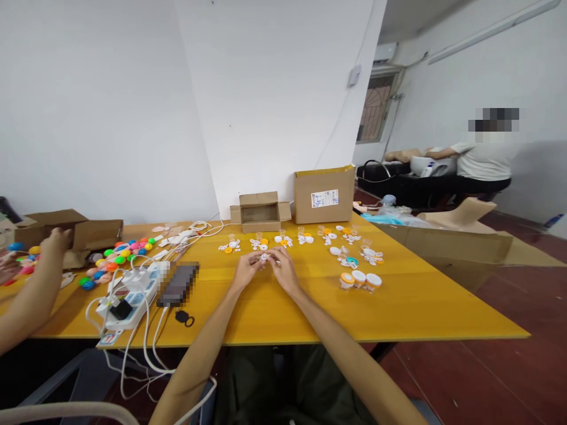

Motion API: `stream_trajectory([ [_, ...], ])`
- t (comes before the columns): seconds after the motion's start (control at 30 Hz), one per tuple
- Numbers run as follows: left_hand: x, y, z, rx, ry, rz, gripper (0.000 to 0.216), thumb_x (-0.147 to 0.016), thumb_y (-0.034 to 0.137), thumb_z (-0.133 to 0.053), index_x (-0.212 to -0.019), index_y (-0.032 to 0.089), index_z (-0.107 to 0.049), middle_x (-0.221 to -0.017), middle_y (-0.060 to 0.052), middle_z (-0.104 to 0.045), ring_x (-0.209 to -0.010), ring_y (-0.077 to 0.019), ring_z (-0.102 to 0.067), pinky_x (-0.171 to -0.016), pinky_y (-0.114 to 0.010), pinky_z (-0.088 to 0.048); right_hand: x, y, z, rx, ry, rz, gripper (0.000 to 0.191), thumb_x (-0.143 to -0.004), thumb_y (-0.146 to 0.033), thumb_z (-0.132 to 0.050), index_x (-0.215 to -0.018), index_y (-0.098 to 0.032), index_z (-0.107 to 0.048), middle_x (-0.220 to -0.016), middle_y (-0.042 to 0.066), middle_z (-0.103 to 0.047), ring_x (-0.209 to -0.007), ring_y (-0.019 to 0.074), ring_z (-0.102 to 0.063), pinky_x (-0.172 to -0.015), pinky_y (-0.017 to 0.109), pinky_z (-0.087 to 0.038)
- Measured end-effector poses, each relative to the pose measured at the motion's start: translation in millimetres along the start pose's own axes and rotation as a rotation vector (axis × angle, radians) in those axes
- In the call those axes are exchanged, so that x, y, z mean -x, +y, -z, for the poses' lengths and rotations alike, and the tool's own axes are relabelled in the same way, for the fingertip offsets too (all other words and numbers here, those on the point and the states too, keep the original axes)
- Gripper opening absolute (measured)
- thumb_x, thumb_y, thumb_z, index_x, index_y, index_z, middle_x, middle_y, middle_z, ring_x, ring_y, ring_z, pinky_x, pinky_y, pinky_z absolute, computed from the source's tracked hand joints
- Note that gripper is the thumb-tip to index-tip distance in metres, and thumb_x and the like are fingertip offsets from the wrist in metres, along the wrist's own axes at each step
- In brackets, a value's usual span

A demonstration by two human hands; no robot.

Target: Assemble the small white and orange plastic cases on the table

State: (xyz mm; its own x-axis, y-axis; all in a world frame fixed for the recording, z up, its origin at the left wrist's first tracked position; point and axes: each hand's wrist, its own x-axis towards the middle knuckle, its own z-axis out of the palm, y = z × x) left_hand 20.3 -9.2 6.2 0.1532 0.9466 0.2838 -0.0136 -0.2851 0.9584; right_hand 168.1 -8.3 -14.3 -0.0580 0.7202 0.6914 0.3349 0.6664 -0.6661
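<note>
— What's in front of you?

— The yellow table, with two cardboard boxes at the back, a power strip to my left, and rows of small white and orange plastic pieces laid out ahead. Three capped little jars stand to my right.

— And your hands?

— My left hand and right hand meet over the table's middle, fingertips pinched together on one small white piece, lifted just off the surface.

— How do you handle it well?

— I'd judge light pressure, wrists close, keeping it square between both thumbs.

— What does it look like?

— White, tiny, perhaps speckled; too small to tell more.
</note>
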Motion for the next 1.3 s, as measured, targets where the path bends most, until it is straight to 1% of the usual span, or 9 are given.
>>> stream_trajectory([
  [0.2, -1.9, -4.0, 1.1, -0.002, 0.006, 0.001, 0.03, -0.065, 0.03, -0.084, -0.092, 0.017, -0.077, -0.079, -0.006, -0.077, -0.059, -0.0154, -0.065, -0.059, -0.027, -0.054, 0.7, -1.3, 0.8, 0.029, -0.012, 0.018, 0.025, -0.092, -0.021, -0.047, -0.097, -0.024, -0.071, -0.095, 0.006, -0.065, -0.086, 0.0209, -0.064, -0.08, 0.034, -0.055],
  [0.53, -1.2, -6.6, 1.2, -0.032, 0.008, -0.017, 0.03, -0.066, 0.031, -0.083, -0.092, 0.017, -0.077, -0.077, -0.007, -0.077, -0.06, -0.0175, -0.068, -0.058, -0.028, -0.055, 1.1, 1.0, -0.2, 0.034, -0.01, -0.011, 0.02, -0.091, -0.023, -0.049, -0.092, -0.024, -0.069, -0.093, 0.005, -0.065, -0.084, 0.0208, -0.065, -0.079, 0.034, -0.056],
  [0.77, -2.3, -9.5, 1.2, -0.046, 0.002, -0.076, 0.03, -0.067, 0.034, -0.082, -0.091, 0.017, -0.078, -0.077, -0.008, -0.077, -0.06, -0.0174, -0.068, -0.056, -0.028, -0.055, 1.4, -1.2, -0.2, -0.007, 0.011, -0.034, 0.018, -0.088, -0.025, -0.05, -0.09, -0.024, -0.068, -0.092, 0.005, -0.066, -0.084, 0.021, -0.065, -0.075, 0.033, -0.056],
  [0.93, -0.8, -5.0, -0.9, -0.028, -0.006, -0.025, 0.029, -0.066, 0.032, -0.084, -0.09, 0.017, -0.077, -0.077, -0.007, -0.076, -0.061, -0.0169, -0.067, -0.059, -0.028, -0.054, 0.7, -0.3, -1.0, -0.016, 0.007, -0.084, 0.015, -0.084, -0.025, -0.053, -0.091, -0.023, -0.066, -0.089, 0.004, -0.069, -0.08, 0.0197, -0.066, -0.071, 0.032, -0.055],
  [1.1, 0.2, -0.5, -2.6, -0.015, 0.001, -0.021, 0.029, -0.064, 0.034, -0.086, -0.084, 0.016, -0.074, -0.073, -0.005, -0.074, -0.061, -0.016, -0.067, -0.061, -0.027, -0.054, -0.4, -0.6, -1.6, -0.049, -0.003, -0.111, 0.013, -0.083, -0.027, -0.054, -0.087, -0.023, -0.065, -0.083, 0.003, -0.07, -0.076, 0.0193, -0.066, -0.068, 0.03, -0.054],
  [1.3, 0.5, 1.0, -2.3, 0.04, 0.029, 0.0, 0.036, -0.063, 0.043, -0.086, -0.076, 0.017, -0.065, -0.065, -0.001, -0.069, -0.06, -0.0163, -0.067, -0.06, -0.027, -0.054, -1.2, -5.6, -0.1, -0.074, 0.031, -0.1, 0.01, -0.082, -0.029, -0.055, -0.083, -0.024, -0.064, -0.081, 0.003, -0.069, -0.074, 0.0194, -0.065, -0.068, 0.031, -0.054],
])
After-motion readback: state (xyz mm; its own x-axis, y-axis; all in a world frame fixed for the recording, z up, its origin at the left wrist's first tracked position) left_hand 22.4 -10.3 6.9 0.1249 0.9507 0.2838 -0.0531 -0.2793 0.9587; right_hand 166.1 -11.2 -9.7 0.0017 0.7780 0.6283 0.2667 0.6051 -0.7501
